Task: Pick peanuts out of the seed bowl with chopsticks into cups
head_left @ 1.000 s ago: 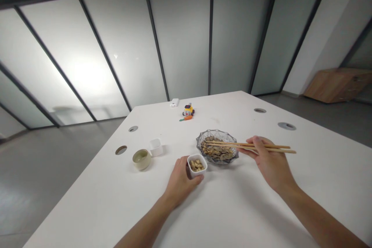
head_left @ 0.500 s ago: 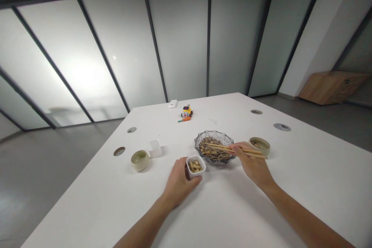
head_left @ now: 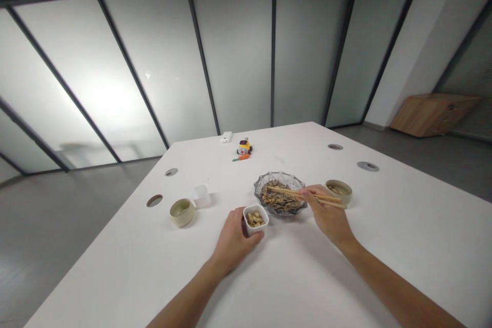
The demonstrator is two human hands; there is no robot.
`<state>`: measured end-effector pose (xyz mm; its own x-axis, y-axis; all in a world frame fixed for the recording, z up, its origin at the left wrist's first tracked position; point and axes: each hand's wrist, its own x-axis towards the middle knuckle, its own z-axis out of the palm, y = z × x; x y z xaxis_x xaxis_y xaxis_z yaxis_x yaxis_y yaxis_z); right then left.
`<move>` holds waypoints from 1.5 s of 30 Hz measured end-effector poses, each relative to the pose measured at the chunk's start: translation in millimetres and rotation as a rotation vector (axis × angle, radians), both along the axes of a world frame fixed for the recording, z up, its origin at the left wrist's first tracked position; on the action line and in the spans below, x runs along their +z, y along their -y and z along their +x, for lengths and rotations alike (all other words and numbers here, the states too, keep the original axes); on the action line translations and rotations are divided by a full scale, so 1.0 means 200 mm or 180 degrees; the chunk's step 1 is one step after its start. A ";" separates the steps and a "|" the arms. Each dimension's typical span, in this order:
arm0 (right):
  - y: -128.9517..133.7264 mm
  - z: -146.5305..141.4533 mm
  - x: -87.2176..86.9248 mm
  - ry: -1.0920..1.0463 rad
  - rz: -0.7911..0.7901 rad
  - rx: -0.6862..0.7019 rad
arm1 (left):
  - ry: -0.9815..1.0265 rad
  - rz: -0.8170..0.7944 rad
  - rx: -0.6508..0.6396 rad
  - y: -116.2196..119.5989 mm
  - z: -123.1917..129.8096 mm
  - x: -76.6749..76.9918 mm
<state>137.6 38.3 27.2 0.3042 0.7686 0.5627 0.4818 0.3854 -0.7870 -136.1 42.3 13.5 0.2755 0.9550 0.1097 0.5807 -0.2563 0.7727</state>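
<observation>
My left hand (head_left: 235, 240) is wrapped round a small white square cup (head_left: 256, 229) that holds several peanuts (head_left: 255, 219). Just beyond it stands a clear faceted glass bowl (head_left: 294, 180), filled with brown sunflower seeds and some paler pieces that look like peanuts. My right hand (head_left: 329, 220) grips a pair of wooden chopsticks (head_left: 325, 200). Their tips reach over the left part of the seeds; whether they pinch anything is too small to tell. Behind the right hand, a green ceramic bowl (head_left: 346, 192) has a few pieces in it and is partly covered by the hand.
To the left stand another green bowl (head_left: 182, 212) and a second white cup (head_left: 201, 197). Farther back lie a yellow toy car (head_left: 244, 146), an orange toy carrot (head_left: 242, 157) and a white box-shaped device (head_left: 226, 137). Round holes (head_left: 154, 201) pierce the white table (head_left: 292, 277) near its sides.
The whole view has shifted slightly, so everything sits a little farther left. The chopstick tips stay over the seeds, and the left hand keeps its hold on the cup.
</observation>
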 end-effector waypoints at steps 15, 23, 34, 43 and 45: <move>0.00 -0.03 -0.01 0.0171 0.0205 0.0318 | -0.0029 0.0005 -0.0009 0.00 0.00 0.00; -0.02 -0.03 0.01 0.0407 0.0091 0.0309 | -0.0007 0.0017 -0.0034 0.00 0.00 -0.01; -0.01 -0.01 0.01 0.0351 0.0125 0.0209 | 0.0005 -0.0018 -0.0003 0.00 0.00 0.00; 0.00 -0.01 0.01 0.0314 0.0177 0.0346 | -0.0019 -0.0001 0.0027 0.00 0.00 0.01; 0.00 -0.01 0.01 0.0270 0.0223 0.0367 | -0.0025 -0.0010 0.0016 0.00 0.00 0.01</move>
